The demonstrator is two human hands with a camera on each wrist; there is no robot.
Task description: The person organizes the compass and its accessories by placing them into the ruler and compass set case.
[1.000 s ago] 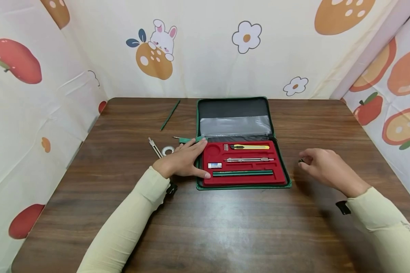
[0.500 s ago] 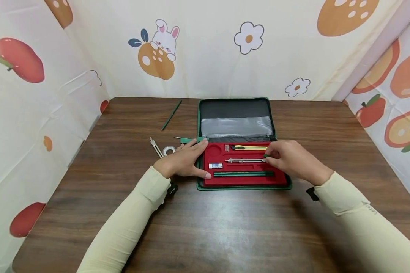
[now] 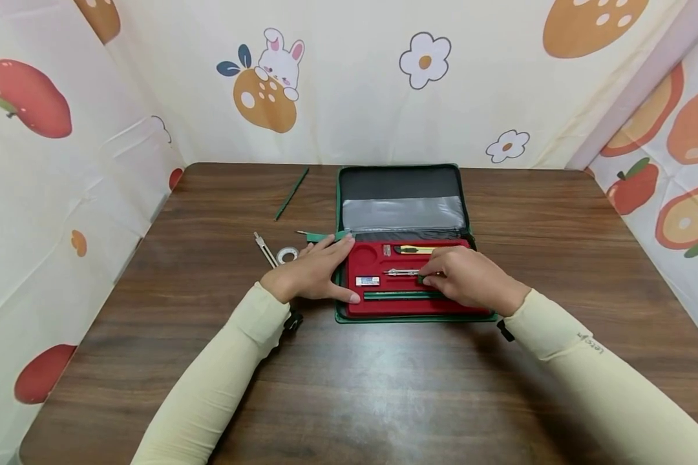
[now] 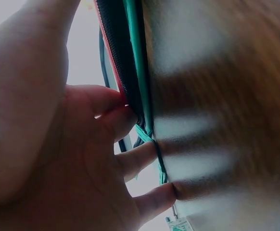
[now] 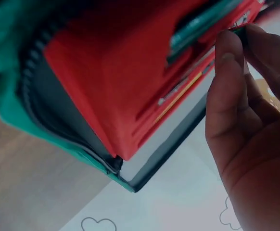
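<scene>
A green zip case lies unfolded, with a red moulded tray inside. My left hand rests along its left edge, fingers spread and thumb on the tray's corner. Over the middle of the tray, my right hand pinches a small dark green object between thumb and fingertips; its kind is unclear. Near it lie a silver compass, partly covered by that hand, and green pencils. A yellow utility knife and an eraser also sit in the tray.
Left of the case, a green pencil, a silver compass-like tool and a white ring-shaped roll lie on the wooden table. The lid stands behind the tray. A patterned cloth walls the back.
My right hand has moved left from the table beside the case to over the middle of the tray, carrying the small green object. The left hand has stayed in place.
</scene>
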